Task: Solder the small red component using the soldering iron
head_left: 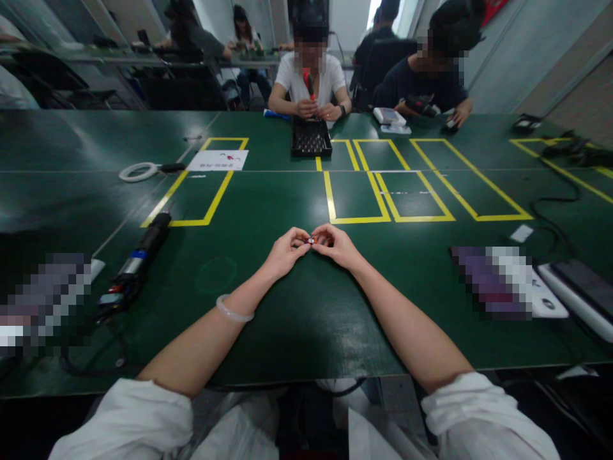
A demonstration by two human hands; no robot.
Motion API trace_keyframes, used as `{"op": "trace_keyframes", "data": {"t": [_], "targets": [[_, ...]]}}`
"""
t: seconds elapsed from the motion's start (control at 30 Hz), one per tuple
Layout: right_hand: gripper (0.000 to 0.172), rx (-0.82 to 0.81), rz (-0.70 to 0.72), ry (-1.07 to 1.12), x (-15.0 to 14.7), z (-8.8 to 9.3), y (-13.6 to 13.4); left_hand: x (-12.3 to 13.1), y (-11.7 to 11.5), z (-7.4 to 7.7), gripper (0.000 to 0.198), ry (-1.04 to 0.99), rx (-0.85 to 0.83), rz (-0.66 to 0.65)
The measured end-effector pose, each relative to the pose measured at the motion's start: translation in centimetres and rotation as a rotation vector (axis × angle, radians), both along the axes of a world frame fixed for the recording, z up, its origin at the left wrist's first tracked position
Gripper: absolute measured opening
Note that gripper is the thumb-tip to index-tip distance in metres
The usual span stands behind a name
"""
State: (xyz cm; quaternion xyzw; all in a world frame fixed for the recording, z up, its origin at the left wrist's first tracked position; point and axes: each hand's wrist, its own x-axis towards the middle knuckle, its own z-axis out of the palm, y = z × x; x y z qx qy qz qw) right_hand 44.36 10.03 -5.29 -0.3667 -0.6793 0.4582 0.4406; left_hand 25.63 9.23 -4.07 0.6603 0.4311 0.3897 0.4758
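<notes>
our left hand (287,250) and our right hand (339,246) meet fingertip to fingertip over the green table (297,319), and between them we pinch a small part (311,241). it sits right in the gap where the two hands touch, so neither hand is nearer. both grip it, thumb and forefinger closed on its ends. its long axis, as far as we can tell, runs across us from one hand to the other. whether it rests on the table or hangs just above it we cannot tell. the part is tiny, red or orange with a pale spot in the middle. left of our left hand, well apart, lies a black power screwdriver (138,262). beyond both hands are yellow tape boxes (357,220) and, farther off, a black tray (311,137) before a co-worker's hands (313,110).
</notes>
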Motion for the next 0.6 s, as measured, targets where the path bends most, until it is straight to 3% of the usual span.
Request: {"op": "trace_keyframes", "data": {"t": [0.6], "targets": [[0.014,0.144,-0.038,-0.101,-0.15,0.25,-0.25,0.24,-0.36,0.96,0.027,-0.025,-0.079,0.021]]}}
